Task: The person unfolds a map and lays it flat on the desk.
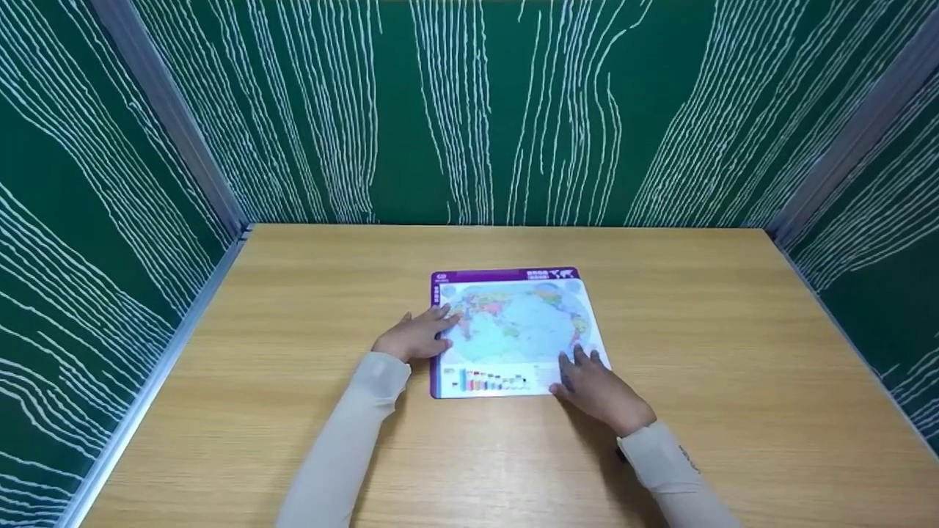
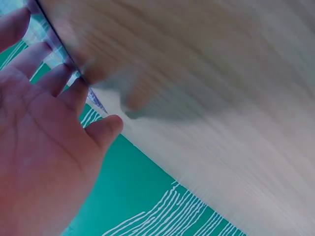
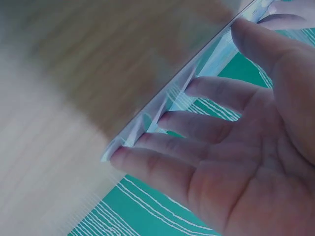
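Note:
A world map sheet (image 1: 513, 334) with a purple top border and a row of small coloured bars near its bottom lies flat on the wooden table (image 1: 352, 271). My left hand (image 1: 418, 335) rests over the sheet's left edge, fingers spread and fairly straight on the printed face. On the lower right corner, my right hand (image 1: 603, 392) touches the sheet with outstretched fingers. In the left wrist view the left hand (image 2: 44, 128) has its fingertips against the glossy sheet. The right wrist view has the right hand's (image 3: 236, 147) fingertips along the sheet's edge (image 3: 142, 120).
A green panel with white wavy lines (image 1: 396, 147) stands behind the table, and similar panels flank both sides. Metal posts (image 1: 172, 110) rise at the back corners. Light sleeves (image 1: 345, 440) cover both forearms.

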`<state>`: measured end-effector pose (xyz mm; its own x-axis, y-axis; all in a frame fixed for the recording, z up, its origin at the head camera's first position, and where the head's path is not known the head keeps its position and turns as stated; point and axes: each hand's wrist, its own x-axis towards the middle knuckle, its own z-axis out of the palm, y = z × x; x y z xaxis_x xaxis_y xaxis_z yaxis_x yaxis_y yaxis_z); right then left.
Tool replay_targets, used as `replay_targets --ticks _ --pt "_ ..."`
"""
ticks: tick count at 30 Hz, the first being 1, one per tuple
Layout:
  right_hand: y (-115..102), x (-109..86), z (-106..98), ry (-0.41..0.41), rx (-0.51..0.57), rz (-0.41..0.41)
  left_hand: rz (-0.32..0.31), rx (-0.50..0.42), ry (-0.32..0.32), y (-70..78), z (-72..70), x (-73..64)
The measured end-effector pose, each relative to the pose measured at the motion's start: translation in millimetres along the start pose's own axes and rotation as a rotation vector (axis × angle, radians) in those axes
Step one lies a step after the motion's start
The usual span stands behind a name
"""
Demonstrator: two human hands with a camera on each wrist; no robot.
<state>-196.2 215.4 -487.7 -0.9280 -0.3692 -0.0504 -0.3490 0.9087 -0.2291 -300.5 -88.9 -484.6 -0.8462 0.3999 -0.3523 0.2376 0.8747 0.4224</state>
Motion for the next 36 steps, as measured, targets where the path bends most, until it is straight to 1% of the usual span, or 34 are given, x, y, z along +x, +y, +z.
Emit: replay_targets --ticks 2,5,8,12,16,19,23,29,36 --pt "2.4 1.3 -0.5 -0.001 -0.001 -0.012 -0.003 0.000 -0.006 0.5 0.0 -0.1" --pt "6.4 3.6 -1.1 -0.019 0.017 -0.009 0.002 0.007 -0.015 1.6 0.1 -0.6" --pt "11.7 6.6 -2.1 -0.040 0.055 -0.004 0.010 0.008 -0.030 3.1 0.3 -2.5" --pt "18.0 10.3 -4.5 -0.069 0.109 0.018 0.005 0.007 -0.034 5.5 1.5 -5.8" --pt "22.5 13.8 -6.7 -0.097 0.127 0.037 -0.010 0.010 -0.027 8.1 3.2 -9.6" --pt "25.3 16.5 -8.4 -0.127 0.149 0.069 -0.016 0.020 -0.029 9.9 3.4 -12.7" --pt "29.2 20.1 -10.6 -0.150 0.188 0.090 -0.026 0.029 -0.021 11.8 3.5 -16.0" --pt "36.2 23.9 -13.1 -0.158 0.229 0.083 -0.048 0.039 0.010 13.9 7.1 -19.4" --pt "46.2 30.3 -15.9 -0.187 0.292 0.119 -0.030 0.073 0.042 15.7 11.8 -23.5"
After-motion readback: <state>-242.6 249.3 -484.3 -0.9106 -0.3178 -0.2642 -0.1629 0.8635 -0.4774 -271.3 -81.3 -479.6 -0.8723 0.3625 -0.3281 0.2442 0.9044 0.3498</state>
